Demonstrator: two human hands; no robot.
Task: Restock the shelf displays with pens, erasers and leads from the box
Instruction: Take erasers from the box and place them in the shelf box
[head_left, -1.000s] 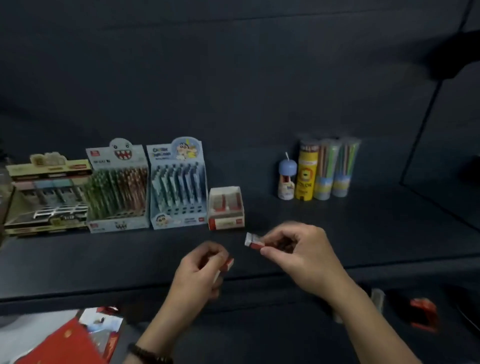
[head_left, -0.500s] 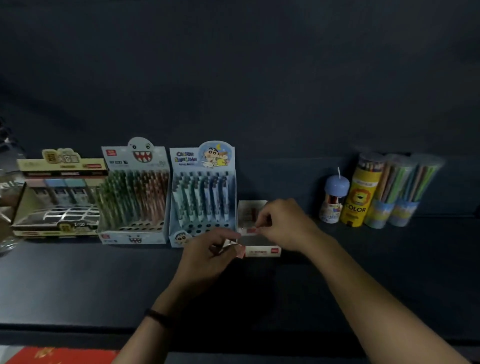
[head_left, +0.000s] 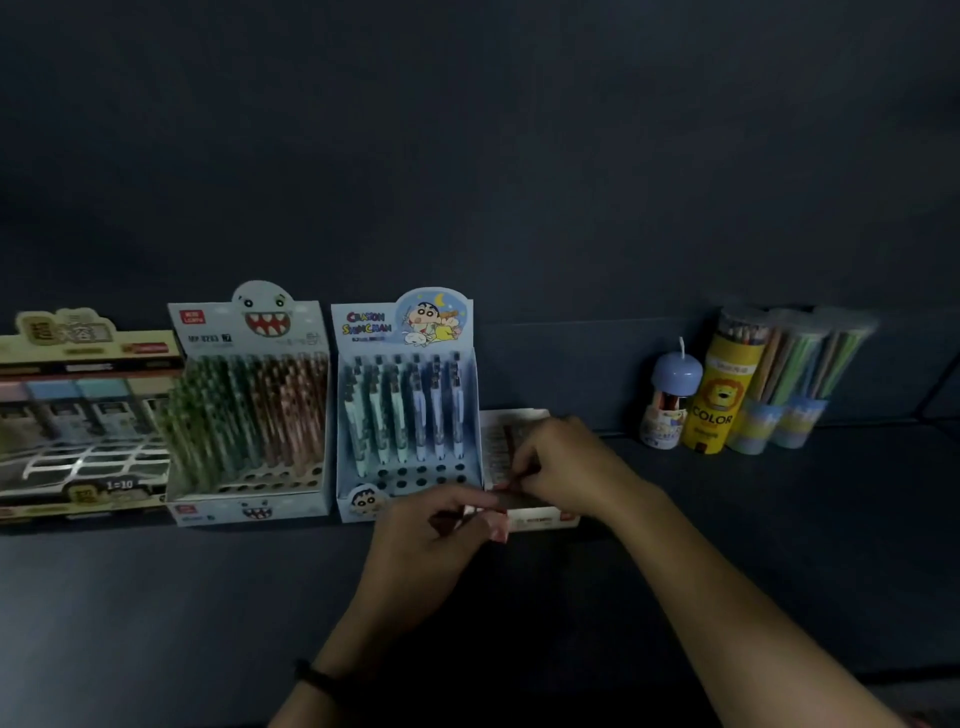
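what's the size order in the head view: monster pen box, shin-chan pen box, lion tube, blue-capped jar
monster pen box and shin-chan pen box, too alike to rank
lion tube
blue-capped jar

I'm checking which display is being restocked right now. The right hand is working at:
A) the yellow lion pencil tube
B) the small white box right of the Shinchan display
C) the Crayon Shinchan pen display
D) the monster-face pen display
B: the right hand pinches a small pack over the small white box, which stands just right of the Crayon Shinchan pen display.
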